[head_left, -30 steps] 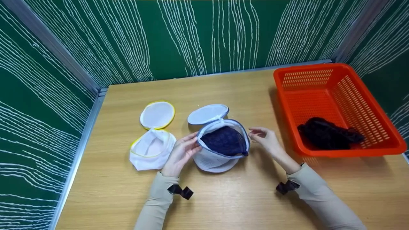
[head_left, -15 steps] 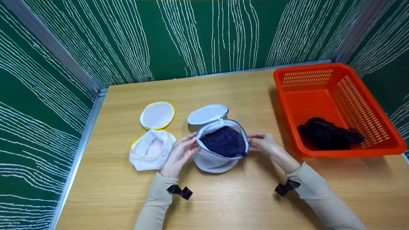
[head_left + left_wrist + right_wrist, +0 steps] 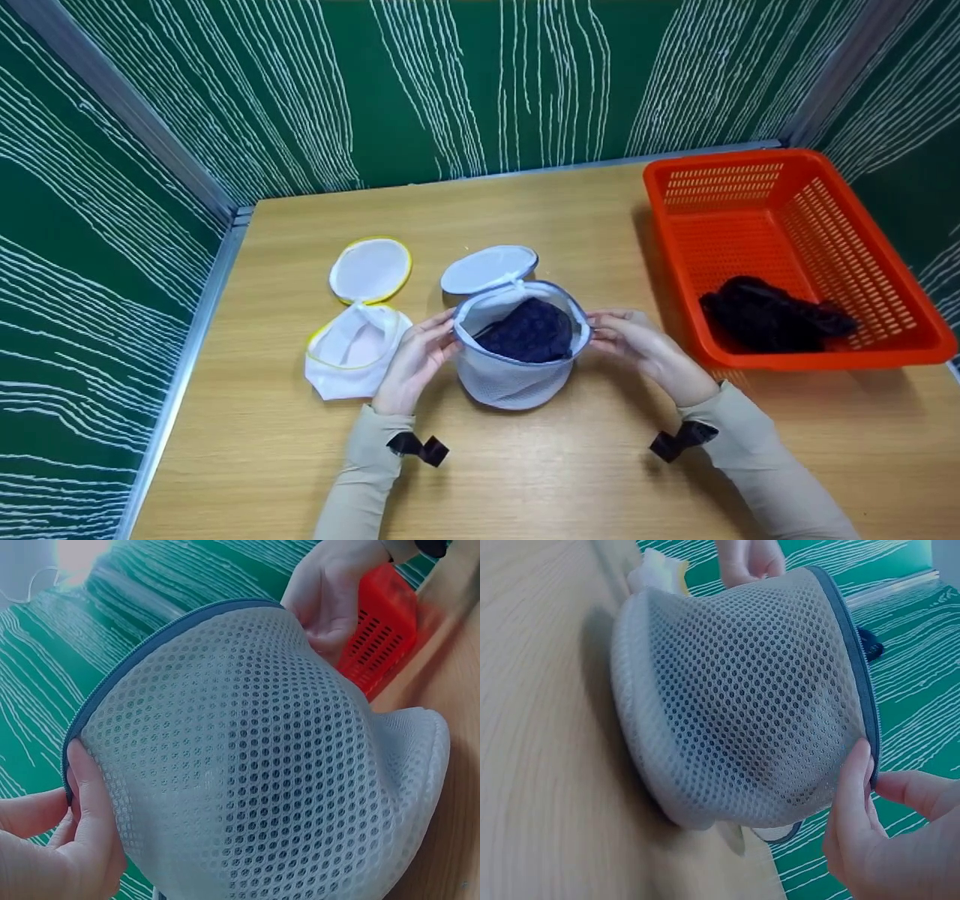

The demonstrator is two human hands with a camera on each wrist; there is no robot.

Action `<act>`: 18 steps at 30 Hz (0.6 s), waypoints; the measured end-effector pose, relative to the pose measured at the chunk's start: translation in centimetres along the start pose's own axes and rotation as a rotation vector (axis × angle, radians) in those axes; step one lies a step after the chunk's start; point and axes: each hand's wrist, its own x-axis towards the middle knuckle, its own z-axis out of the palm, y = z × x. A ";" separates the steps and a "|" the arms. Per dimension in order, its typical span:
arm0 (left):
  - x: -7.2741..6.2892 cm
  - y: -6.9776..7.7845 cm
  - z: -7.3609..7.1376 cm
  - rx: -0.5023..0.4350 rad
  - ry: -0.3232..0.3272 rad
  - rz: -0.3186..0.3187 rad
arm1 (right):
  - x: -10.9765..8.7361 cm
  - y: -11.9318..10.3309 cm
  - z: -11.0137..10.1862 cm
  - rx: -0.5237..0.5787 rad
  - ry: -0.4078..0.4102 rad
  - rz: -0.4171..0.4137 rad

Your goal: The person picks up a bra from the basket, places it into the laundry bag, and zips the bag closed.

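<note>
A white mesh laundry bag (image 3: 514,386) with a grey-blue zippered rim stands at the middle of the table, its round lid (image 3: 489,270) folded back behind it. Dark navy lacy fabric (image 3: 531,331) lies inside. My left hand (image 3: 414,361) pinches the rim at its left side, and my right hand (image 3: 646,346) pinches the right side. In the left wrist view, the left thumb and fingers (image 3: 84,795) clasp the zipper edge. The right wrist view has the right hand (image 3: 889,832) gripping the opposite edge, with the mesh spread between both hands.
Left of the bag lies a smaller white laundry bag (image 3: 352,379) with yellow trim, its round lid (image 3: 371,270) laid open. An orange plastic basket (image 3: 757,360) at the right holds a black lacy garment (image 3: 769,315). Green walls with white streaks border the table (image 3: 525,472).
My right hand has come in to the rim and taken hold of it. The bag's mouth is now stretched wider sideways, and the dark fabric sits lower inside. The left hand keeps its grip.
</note>
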 end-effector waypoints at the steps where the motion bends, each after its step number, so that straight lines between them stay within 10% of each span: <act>1: 0.0 0.0 0.0 -0.005 -0.002 0.001 | -0.2 -0.1 0.0 0.010 -0.011 -0.006; 18: -0.2 0.0 -0.5 -0.002 -0.027 0.007 | -2.2 -1.2 -0.5 0.208 -0.082 0.048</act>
